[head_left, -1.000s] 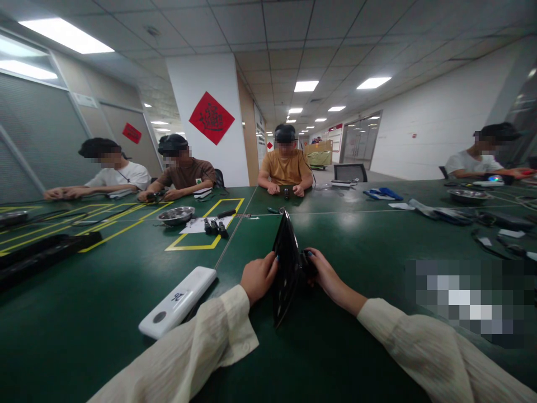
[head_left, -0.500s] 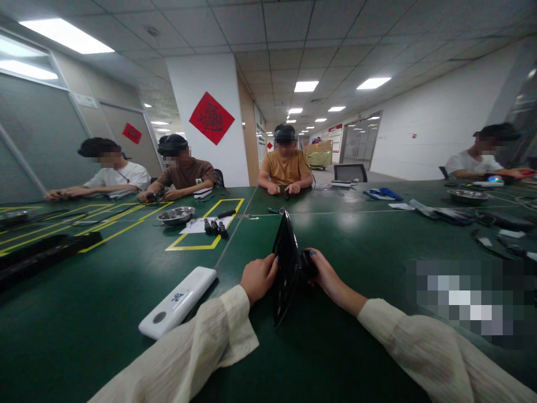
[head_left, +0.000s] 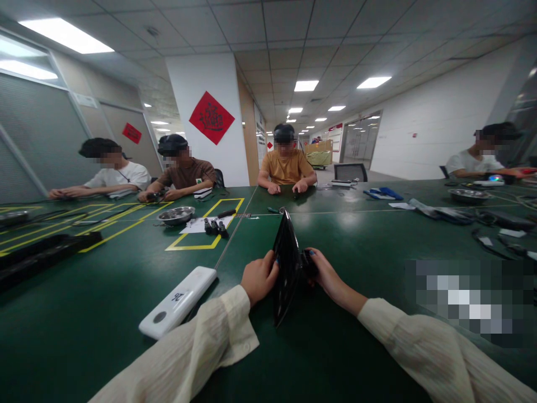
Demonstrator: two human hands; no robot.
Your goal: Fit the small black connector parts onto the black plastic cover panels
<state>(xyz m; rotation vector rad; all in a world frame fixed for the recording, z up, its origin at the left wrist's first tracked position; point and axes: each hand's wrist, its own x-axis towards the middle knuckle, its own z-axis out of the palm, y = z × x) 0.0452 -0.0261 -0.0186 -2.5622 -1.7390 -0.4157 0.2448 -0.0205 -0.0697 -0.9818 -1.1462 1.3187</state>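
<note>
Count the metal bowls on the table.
3. The far-left bowl meets the picture's edge; the second bowl is beside the white paper; the right bowl is far right. Another could hide behind the black panel or in the blurred patch.

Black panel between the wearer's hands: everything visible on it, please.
The black panel looks thin, glossy and rigid, perhaps plastic. It stands nearly upright above the green tabletop, seen almost edge-on, top corner pointed. The left hand grips its left side; the right hand holds a dark part at its back. Whether its lower tip touches down is unclear.
</note>
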